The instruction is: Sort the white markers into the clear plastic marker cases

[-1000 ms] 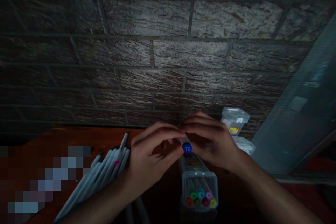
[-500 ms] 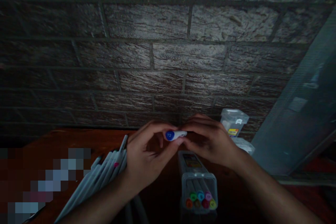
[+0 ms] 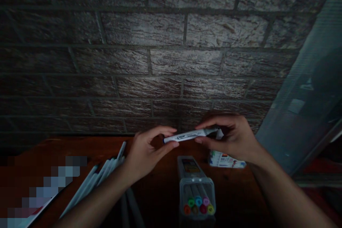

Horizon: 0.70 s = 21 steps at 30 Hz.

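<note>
A white marker with a dark label lies nearly level between my hands, over the table. My left hand pinches its left end, where a bit of dark blue shows. The fingers and thumb of my right hand close round the other end, which narrows to a grey tip. A small pale shape beside that tip is too dim to make out. Below my hands a clear plastic case lies with its end facing me, holding several markers with coloured, numbered ends.
Loose white markers lie in a bunch on the brown table at left, partly behind my left forearm. A white printed box sits under my right hand. A brick wall rises behind; a translucent panel leans at right.
The marker has turned from its blue numbered end facing me to lying sideways. My right hand has moved right along it, and the view has shifted slightly.
</note>
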### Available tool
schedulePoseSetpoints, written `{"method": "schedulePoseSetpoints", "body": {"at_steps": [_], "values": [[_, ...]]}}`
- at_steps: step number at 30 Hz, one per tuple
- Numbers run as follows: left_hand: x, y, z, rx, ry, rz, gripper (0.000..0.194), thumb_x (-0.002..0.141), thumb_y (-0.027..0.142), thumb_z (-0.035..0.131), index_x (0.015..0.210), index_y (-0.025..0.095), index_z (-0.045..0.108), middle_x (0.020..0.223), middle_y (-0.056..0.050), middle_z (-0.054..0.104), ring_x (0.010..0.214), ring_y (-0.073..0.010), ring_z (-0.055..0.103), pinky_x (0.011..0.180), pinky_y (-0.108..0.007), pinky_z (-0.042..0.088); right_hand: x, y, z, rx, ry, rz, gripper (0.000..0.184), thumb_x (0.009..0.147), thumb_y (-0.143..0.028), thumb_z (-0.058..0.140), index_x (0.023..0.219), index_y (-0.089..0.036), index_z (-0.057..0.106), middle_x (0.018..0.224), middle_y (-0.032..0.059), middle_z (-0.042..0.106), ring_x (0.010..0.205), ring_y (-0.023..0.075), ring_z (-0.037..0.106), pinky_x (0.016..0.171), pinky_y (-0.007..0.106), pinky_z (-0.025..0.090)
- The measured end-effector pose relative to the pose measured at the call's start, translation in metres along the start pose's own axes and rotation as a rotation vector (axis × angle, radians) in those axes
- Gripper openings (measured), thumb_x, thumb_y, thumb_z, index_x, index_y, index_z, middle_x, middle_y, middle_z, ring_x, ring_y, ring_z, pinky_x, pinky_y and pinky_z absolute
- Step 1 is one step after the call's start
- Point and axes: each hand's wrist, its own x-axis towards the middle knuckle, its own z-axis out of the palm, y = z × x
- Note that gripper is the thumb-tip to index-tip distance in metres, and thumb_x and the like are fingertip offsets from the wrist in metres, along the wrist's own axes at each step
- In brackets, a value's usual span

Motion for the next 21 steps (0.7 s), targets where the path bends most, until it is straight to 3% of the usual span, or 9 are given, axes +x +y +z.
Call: {"method": "schedulePoseSetpoints", "body": {"at_steps": [3,7,13,21], "values": [[-0.004,0.002,0.003,0.083,-0.104,0.075,0.020,0.089,0.018,0.081,0.108,0.024,0.078,0.095,-0.002,0.081,0.083,-0.0178,0.076,0.075,-0.027,0.059,0.000,-0.005,0.005,0.063,-0.043,-0.018,0.018,0.080,-0.020,0.088,0.096,-0.019,0.082,0.080,0.0008,0.080,0.066,0.0120,0.070,0.057,0.021,0.053],[-0.005,0.011,0.006,0.115,-0.158,0.166,0.015,0.093,0.015,0.076,0.106,0.021,0.076,0.096,-0.002,0.080,0.086,-0.0176,0.074,0.077,-0.028,0.056,-0.001,-0.012,0.014,0.112,-0.073,-0.026,0.017,0.081,-0.016,0.087,0.097,-0.017,0.082,0.079,0.0004,0.079,0.066,0.0109,0.069,0.056,0.019,0.051],[-0.006,0.022,0.005,0.075,-0.138,0.233,0.007,0.097,0.016,0.071,0.102,0.019,0.075,0.089,0.000,0.076,0.080,-0.0136,0.071,0.071,-0.023,0.055,-0.002,-0.021,0.028,0.122,-0.095,-0.079,0.022,0.082,-0.015,0.087,0.103,-0.015,0.082,0.078,0.0016,0.076,0.066,0.0104,0.067,0.057,0.018,0.051],[-0.006,0.018,0.005,0.039,-0.093,0.242,0.012,0.101,0.019,0.065,0.100,0.016,0.077,0.088,-0.003,0.075,0.078,-0.0132,0.072,0.068,-0.021,0.055,-0.003,-0.028,0.030,0.083,-0.076,-0.139,0.024,0.081,-0.012,0.087,0.104,-0.011,0.081,0.080,0.0043,0.078,0.068,0.0117,0.070,0.060,0.020,0.053]]}}
